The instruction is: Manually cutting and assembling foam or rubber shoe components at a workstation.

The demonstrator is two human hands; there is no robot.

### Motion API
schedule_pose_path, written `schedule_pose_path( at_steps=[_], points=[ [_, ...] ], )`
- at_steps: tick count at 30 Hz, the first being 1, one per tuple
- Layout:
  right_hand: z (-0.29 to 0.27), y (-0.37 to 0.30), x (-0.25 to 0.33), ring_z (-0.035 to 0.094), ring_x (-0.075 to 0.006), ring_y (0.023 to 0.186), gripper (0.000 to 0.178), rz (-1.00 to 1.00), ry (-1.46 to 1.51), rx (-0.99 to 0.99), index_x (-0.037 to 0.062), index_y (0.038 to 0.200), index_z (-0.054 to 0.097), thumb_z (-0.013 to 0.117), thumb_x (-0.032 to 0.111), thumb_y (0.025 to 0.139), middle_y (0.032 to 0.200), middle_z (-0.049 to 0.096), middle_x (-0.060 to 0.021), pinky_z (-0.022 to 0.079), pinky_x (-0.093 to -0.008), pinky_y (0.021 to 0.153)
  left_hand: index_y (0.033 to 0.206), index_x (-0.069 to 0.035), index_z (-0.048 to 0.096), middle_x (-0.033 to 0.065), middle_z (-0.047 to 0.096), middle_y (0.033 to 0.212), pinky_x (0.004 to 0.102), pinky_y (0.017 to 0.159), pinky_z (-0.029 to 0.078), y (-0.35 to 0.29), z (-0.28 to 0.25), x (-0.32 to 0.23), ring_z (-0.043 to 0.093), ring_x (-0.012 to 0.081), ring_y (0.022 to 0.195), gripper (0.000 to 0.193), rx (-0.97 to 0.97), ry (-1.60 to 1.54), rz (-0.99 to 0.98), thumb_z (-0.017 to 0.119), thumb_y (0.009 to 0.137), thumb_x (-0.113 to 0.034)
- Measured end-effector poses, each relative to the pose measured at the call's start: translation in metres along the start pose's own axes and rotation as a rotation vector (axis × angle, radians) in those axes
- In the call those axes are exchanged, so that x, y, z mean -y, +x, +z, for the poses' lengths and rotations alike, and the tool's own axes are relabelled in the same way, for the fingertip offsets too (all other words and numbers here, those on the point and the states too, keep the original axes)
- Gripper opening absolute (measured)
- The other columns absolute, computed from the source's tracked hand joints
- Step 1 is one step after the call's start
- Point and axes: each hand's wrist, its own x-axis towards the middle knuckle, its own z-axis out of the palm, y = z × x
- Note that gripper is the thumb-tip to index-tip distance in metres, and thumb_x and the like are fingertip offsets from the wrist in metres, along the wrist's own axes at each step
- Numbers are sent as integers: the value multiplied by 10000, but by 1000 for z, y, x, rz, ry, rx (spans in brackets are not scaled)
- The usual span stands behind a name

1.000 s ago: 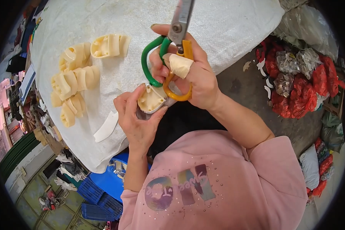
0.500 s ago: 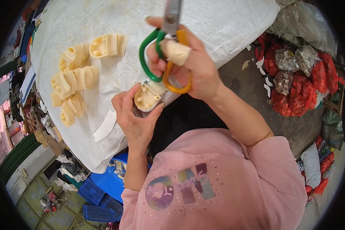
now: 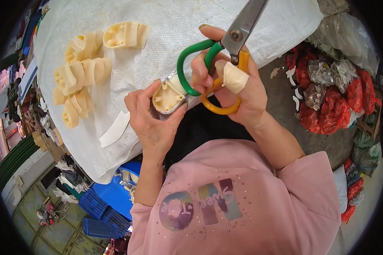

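Note:
My left hand point(image 3: 151, 125) is closed around a cream moulded plastic piece point(image 3: 167, 97) shaped like a hollow shoe heel, its outer side shiny silver. Fingers and thumb grip it at the table's near edge, hollow side up. My right hand point(image 3: 253, 95) holds scissors point(image 3: 235, 35) with one green and one orange handle, blades pointing up and away. Cream tape point(image 3: 235, 78) wraps the thumb of that hand. The green handle's lower end is close beside the held piece; contact cannot be made out. A curved white strip point(image 3: 114, 130) lies left of my left hand.
Several similar cream pieces point(image 3: 83, 74) sit in rows on the white woven sheet point(image 3: 166, 38) covering the table. At lower left are a blue tub point(image 3: 110, 197) and blue crates point(image 3: 100, 227). Red plastic bags point(image 3: 332, 106) and white scraps point(image 3: 295, 102) lie on the floor to the right.
My right hand has moved right and slightly down with the scissors, whose blades now tilt to the upper right. The left hand keeps its hold on the piece, slightly higher in view.

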Motion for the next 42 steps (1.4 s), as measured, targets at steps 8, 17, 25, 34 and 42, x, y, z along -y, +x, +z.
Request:
schedule_pose_path(
  at_steps=[8,17,25,34,42],
  points=[
    [-2,-3,-3,464,-113,721,453,-27,-129,107,8,1334,379,488,160,922,850,512,-67,412,-273,666,1121,-19,594,81,489,942,299,823,457,2,0,-4,551,220,896,590,-33,89,74,807,572,-56],
    [7,-2,13,460,-112,717,503,-43,56,90,-28,1347,356,499,131,892,851,519,-67,405,-256,652,1114,-22,595,93,496,950,315,813,456,4,0,-4,549,233,894,581,-26,66,61,806,573,-61],
    [6,1,27,498,-108,833,442,-44,-175,187,-22,1292,445,526,86,872,920,537,-61,417,-238,749,1080,-51,603,100,492,892,366,774,426,3,1,0,481,278,885,601,-55,-12,56,827,523,-69],
    [8,6,20,452,-105,665,409,-114,-212,144,-24,1292,414,451,116,910,765,508,-45,393,-248,619,1104,-44,600,86,497,916,332,788,450,3,-1,-1,531,251,878,594,-37,58,73,822,554,-84],
    [-3,7,11,476,-110,695,432,-101,-282,163,-31,1294,397,461,117,894,787,521,-60,410,-246,648,1117,-57,599,96,506,928,330,799,451,3,0,0,535,260,888,610,-54,47,88,823,551,-88]
  ],
)
